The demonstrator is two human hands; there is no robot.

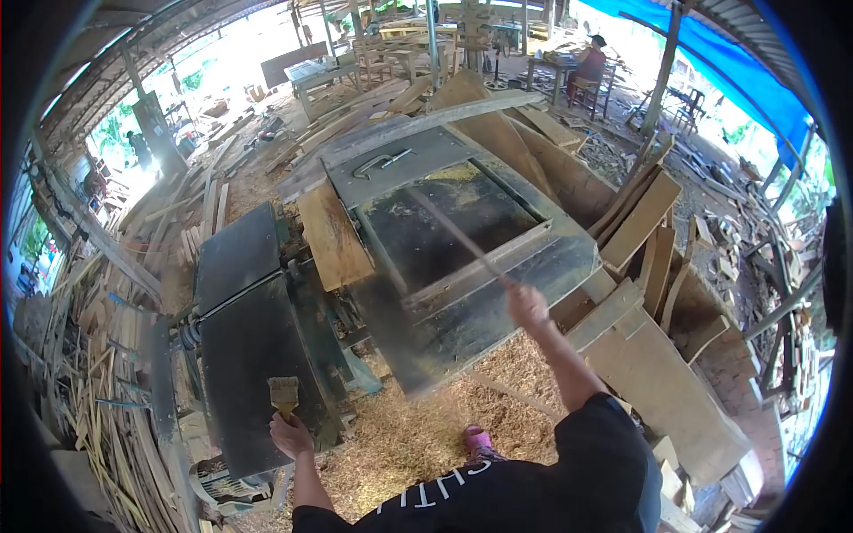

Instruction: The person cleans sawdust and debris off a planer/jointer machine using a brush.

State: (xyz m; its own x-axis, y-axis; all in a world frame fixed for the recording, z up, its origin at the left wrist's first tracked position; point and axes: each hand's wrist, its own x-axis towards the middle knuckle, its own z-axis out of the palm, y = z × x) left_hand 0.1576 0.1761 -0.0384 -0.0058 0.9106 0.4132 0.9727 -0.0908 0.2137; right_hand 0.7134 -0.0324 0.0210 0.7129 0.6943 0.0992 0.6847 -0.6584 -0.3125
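My left hand [291, 435] is closed round the handle of a wide, pale-bristled brush [284, 393], bristles up, over the near end of a dark metal machine bed [249, 355]. My right hand [528, 306] is closed on the near end of a long thin stick [453, 228], which reaches forward and left over a dark machine table [435, 235]. Yellowish dust lies on parts of that table. A metal C-clamp [382, 163] lies on the grey board at its far end. Whether the stick touches the surface I cannot tell.
A wooden board [333, 235] lies between the two machines. Curved planks [644, 218] and a large panel [666, 382] stand at the right. Wood strips [98, 400] are piled at the left. Shavings [418, 444] cover the floor. Another person [591, 67] sits far back at a table.
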